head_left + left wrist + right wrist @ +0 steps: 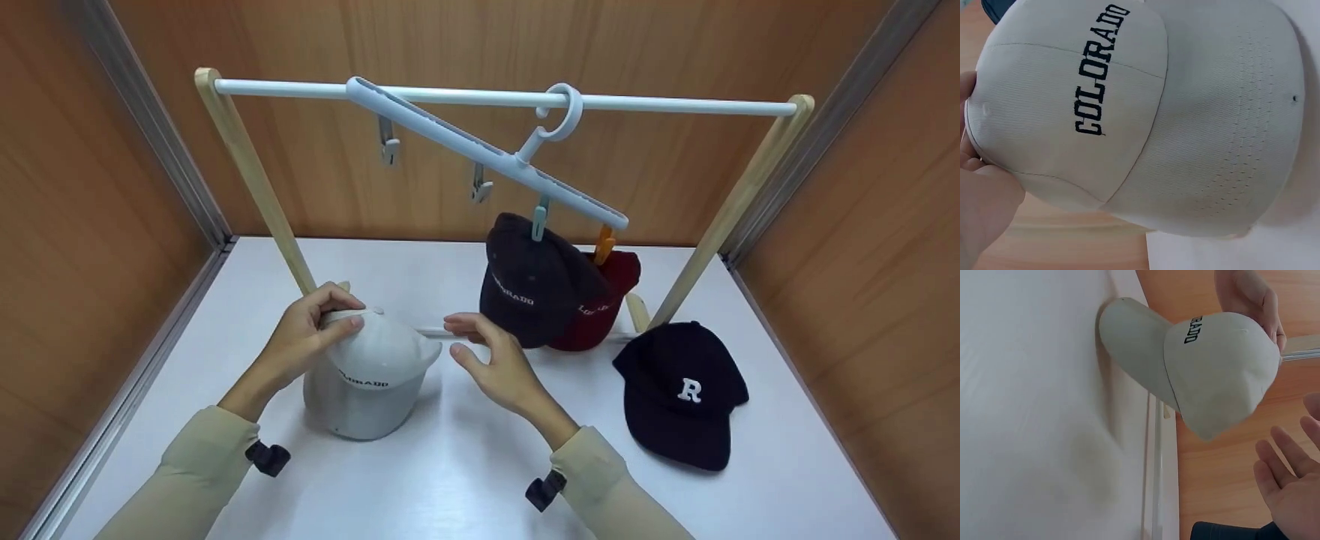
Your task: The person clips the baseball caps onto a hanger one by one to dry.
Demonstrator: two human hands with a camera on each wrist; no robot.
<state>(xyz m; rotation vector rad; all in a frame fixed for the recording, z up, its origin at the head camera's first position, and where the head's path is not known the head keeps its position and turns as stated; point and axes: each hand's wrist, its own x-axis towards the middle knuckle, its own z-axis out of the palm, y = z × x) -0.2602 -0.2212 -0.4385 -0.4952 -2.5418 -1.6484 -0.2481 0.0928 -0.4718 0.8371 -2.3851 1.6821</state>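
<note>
A white baseball cap (384, 349) with dark COLORADO lettering hangs from my left hand (304, 330), brim pointing down. Thumb and fingers pinch its crown at the top, close to the button. In the left wrist view the cap's brim (1230, 124) and lettering face the camera. My right hand (491, 360) is held beside the cap, fingers apart and nothing in it; the right wrist view shows its fingers (1283, 461) spread a short way from the crown.
A light blue clip hanger (480, 150) hangs slanted on a white rail (300, 88) between wooden legs. Its clips hold a dark cap (525, 292) and a maroon cap (619, 281); two grey clips (389, 146) hang bare. A black cap (679, 397) with an R lies right.
</note>
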